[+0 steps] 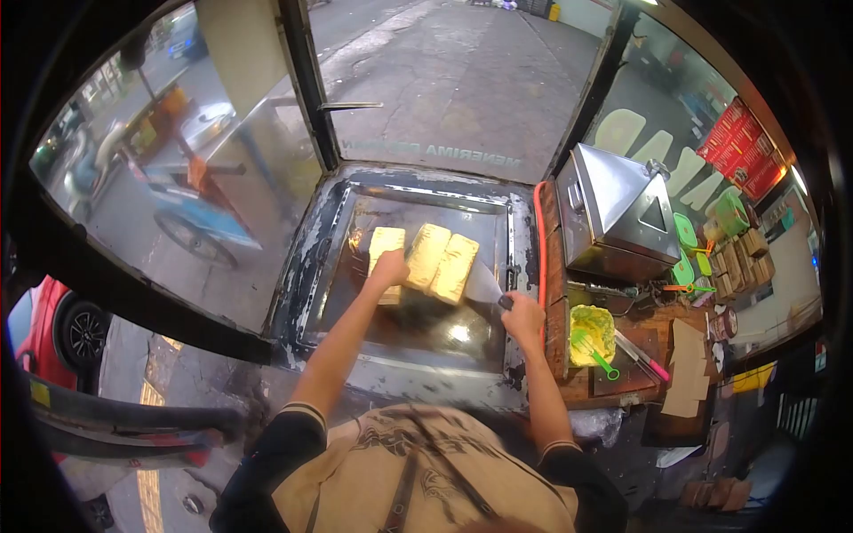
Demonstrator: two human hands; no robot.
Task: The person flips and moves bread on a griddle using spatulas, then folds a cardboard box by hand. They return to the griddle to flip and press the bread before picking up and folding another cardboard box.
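The bare fingers of the left hand (389, 266) are sitting low over the griddle (382, 345), so if that metal is hot, a slip off the bread could be burning them. The spatula (484, 285) is lying close against the right-hand slab (455, 269); pushing it too hard or at a poor angle could be tearing the soft-looking bread or shoving the slab into its neighbour, the middle slab (428, 254). Those two are standing side by side with hardly any gap, so one could be dragging or tipping the other. Uneven browning also seems possible, since the undersides are not showing.

The left slab (386, 239) is lying left of the frame's centre, and the left hand is touching its lower right side, between it and the middle slab; whether the fingers are gripping or merely steadying it, I cannot tell. The middle slab is lying just right of that hand. The right hand (524, 317), right of centre and lower, is closing around the spatula's dark handle. The right-hand slab is lying to its upper left, apart from the fingers, with the blade spanning the space between.
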